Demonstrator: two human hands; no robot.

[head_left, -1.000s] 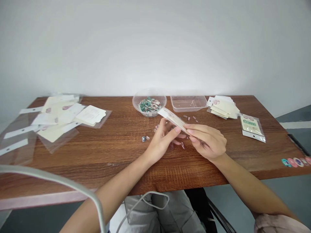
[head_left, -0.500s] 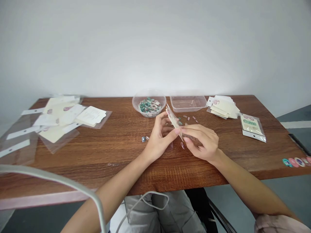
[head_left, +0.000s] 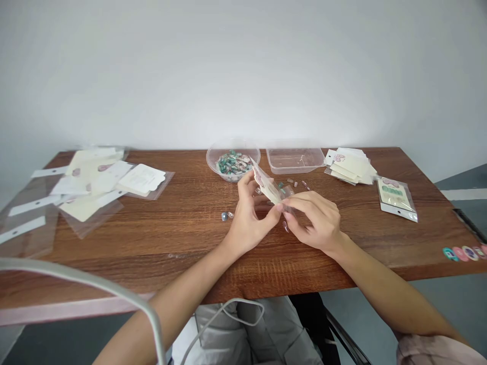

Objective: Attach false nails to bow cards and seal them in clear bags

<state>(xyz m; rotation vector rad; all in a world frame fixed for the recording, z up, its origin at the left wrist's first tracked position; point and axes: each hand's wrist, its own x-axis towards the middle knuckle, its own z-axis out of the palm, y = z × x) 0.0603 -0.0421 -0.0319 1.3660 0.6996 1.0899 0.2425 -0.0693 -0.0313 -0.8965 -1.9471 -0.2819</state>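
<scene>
Between my hands, above the middle of the wooden table [head_left: 182, 238], is a cream card [head_left: 267, 188] with a pinkish print, tilted and seen nearly edge-on. My left hand [head_left: 249, 215] grips its near side between thumb and fingers. My right hand [head_left: 314, 218] pinches clear plastic at the card's lower right corner; the plastic looks like part of a bag. Below the hands lies a pink press-on nail [head_left: 285, 226]. Several more small nails [head_left: 296, 184] are scattered behind my right hand. A blue-grey piece [head_left: 224, 216] rests left of my left hand.
A round clear bowl [head_left: 213, 165] holds many green and pinkish nails; beside it stands a clear rectangular tray [head_left: 279, 166]. Cards and clear bags [head_left: 93, 177] pile up at left. More cards [head_left: 353, 167] and a packed set [head_left: 396, 197] lie at right. A grey cable [head_left: 114, 286] crosses the lower left.
The card has tilted further to the left, its upper end lower than before. Both hands stay in nearly the same place, and more clear plastic shows by my right fingers.
</scene>
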